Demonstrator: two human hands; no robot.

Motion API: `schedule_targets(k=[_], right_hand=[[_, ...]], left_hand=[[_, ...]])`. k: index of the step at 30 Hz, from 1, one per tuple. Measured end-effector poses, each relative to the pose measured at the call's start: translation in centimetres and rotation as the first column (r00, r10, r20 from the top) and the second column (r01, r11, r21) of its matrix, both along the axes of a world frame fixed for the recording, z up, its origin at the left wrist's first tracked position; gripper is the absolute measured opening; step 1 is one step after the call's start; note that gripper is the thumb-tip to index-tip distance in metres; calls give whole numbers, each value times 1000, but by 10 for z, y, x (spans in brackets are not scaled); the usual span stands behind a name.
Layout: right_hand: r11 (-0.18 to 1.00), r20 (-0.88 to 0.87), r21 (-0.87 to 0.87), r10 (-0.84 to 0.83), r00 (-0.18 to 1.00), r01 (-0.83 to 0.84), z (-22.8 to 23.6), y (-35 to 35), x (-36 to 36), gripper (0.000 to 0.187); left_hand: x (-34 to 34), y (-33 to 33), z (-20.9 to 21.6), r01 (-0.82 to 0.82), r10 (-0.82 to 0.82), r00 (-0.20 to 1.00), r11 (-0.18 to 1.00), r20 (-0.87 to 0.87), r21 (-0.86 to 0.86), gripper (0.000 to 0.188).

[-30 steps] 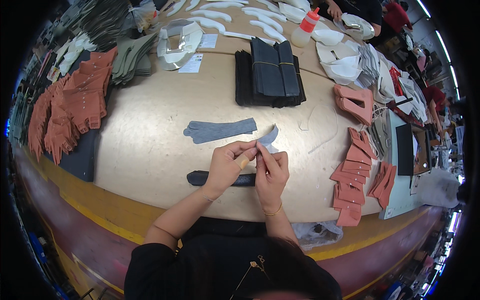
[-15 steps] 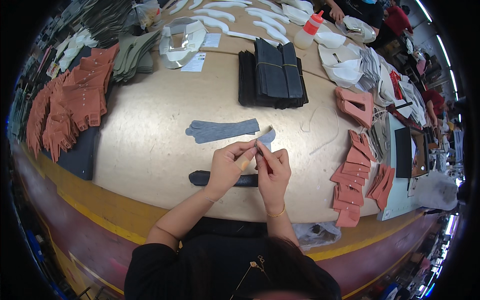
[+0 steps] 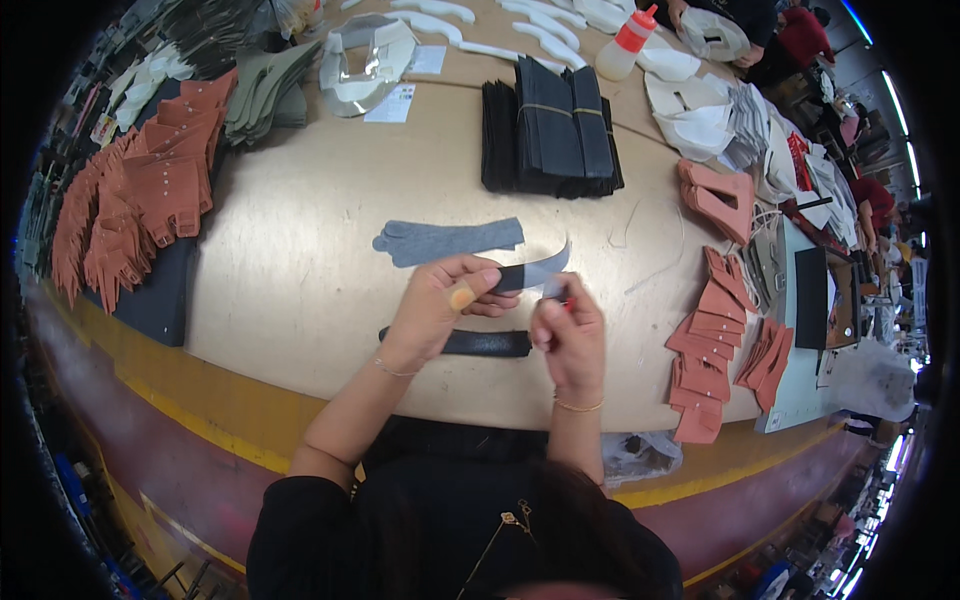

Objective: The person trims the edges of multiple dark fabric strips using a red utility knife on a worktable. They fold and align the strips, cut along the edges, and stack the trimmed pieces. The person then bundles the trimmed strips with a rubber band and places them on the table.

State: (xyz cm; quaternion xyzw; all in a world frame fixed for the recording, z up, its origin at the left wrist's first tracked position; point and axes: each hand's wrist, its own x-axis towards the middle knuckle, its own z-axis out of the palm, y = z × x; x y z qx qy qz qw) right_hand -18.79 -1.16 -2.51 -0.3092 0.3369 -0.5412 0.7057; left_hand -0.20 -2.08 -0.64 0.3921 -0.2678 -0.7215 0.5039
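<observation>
My left hand (image 3: pixel 445 300) pinches a dark strip (image 3: pixel 513 278) between thumb and fingers, just above the table. The strip's far end curls up to the right and shows a paler grey side. Close by on the right, my right hand (image 3: pixel 572 335) is closed; a small red bit shows at its fingers, too small and blurred to name. Behind my left hand lie several blue-grey fabric strips (image 3: pixel 450 238), fanned at one end. A shiny black strip or small stack (image 3: pixel 488 343) rests on the table beneath and nearer me, partly hidden by my left wrist.
Rubber-banded black pieces (image 3: pixel 560 130) stand stacked beyond my hands. Terracotta cut pieces (image 3: pixel 180 170) lie at the left, more terracotta pieces (image 3: pixel 705 365) at the right. A red-capped bottle (image 3: pixel 625 45), white curved parts (image 3: pixel 540 18) and a co-worker's hand are at the back.
My hands have parted: the right has moved to the right and down, away from the strip. The strip now extends rightward from my left hand, more of it showing.
</observation>
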Motion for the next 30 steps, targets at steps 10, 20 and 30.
schedule_targets(k=[10,20,30], right_hand=[[936,255,-138,-283,924,325,-5,18,-146,24],[909,141,-163,-362,921,382,-9,18,-150,24],[902,-90,-164,-417,904,400,-1,13,-107,30]], left_hand=[[78,71,-8,-72,-5,913,982,407,172,20],[89,63,-21,11,68,362,997,930,-78,21],[86,-18,-58,204,194,178,952,965,-229,22]])
